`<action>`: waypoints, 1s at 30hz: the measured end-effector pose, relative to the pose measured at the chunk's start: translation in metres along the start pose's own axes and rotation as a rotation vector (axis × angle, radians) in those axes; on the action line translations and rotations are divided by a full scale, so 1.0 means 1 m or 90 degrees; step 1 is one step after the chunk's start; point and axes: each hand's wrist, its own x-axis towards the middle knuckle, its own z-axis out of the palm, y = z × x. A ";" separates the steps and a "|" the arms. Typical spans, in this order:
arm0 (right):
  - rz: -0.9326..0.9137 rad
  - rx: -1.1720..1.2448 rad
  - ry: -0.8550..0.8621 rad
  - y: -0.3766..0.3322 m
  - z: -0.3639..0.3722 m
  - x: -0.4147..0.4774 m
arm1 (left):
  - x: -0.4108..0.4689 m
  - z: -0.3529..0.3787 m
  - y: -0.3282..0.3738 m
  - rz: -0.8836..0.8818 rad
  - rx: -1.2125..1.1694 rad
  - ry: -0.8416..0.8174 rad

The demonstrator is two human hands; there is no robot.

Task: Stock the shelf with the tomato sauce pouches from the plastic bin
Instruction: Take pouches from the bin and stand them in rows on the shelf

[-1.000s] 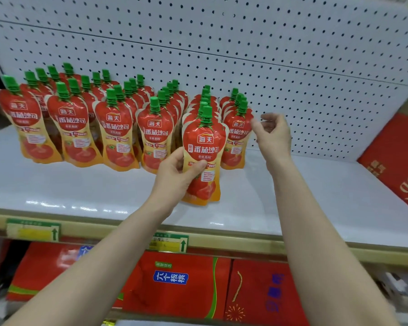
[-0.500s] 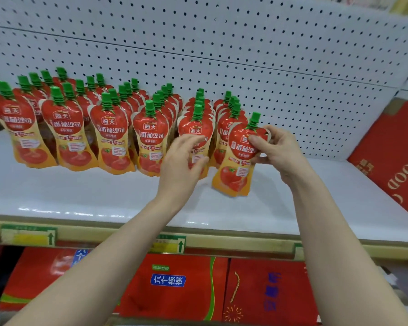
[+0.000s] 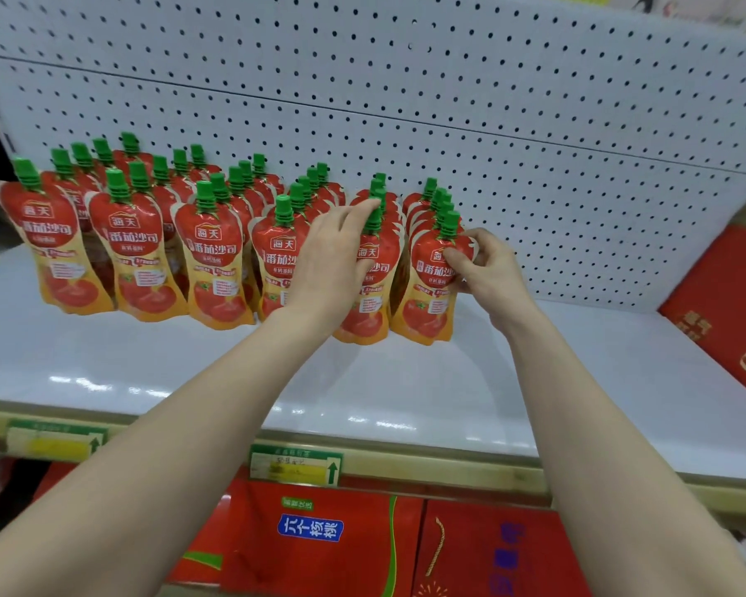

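Pouches stand upright at frame centre on the shelf. Right hand pinches the rightmost front pouch by its shoulder; left hand, fingers spread, steadies the neighbouring pouch, just left.

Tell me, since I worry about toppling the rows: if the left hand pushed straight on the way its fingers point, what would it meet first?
The left hand already rests on a front pouch, fingertips by its green cap. Straight on, it would likely meet the pouches behind, then the pegboard.
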 end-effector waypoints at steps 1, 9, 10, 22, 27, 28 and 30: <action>0.000 -0.005 -0.005 0.001 0.001 0.002 | 0.000 0.001 0.000 0.000 0.002 0.004; 0.010 -0.015 -0.043 -0.001 -0.003 0.008 | 0.004 0.006 0.000 0.009 0.017 0.028; 0.011 -0.026 -0.048 -0.002 -0.004 0.007 | 0.005 0.007 0.000 0.010 0.017 0.030; -0.033 -0.109 -0.027 -0.014 -0.002 0.000 | 0.013 0.016 0.008 -0.005 0.004 0.076; -0.033 -0.129 -0.032 -0.014 -0.002 0.000 | 0.012 0.017 0.004 0.001 0.018 0.070; -0.027 -0.130 -0.028 -0.014 -0.003 -0.001 | 0.011 0.016 0.003 0.007 0.019 0.067; -0.033 -0.142 0.033 -0.016 -0.004 -0.006 | 0.007 0.012 0.001 0.030 0.020 0.068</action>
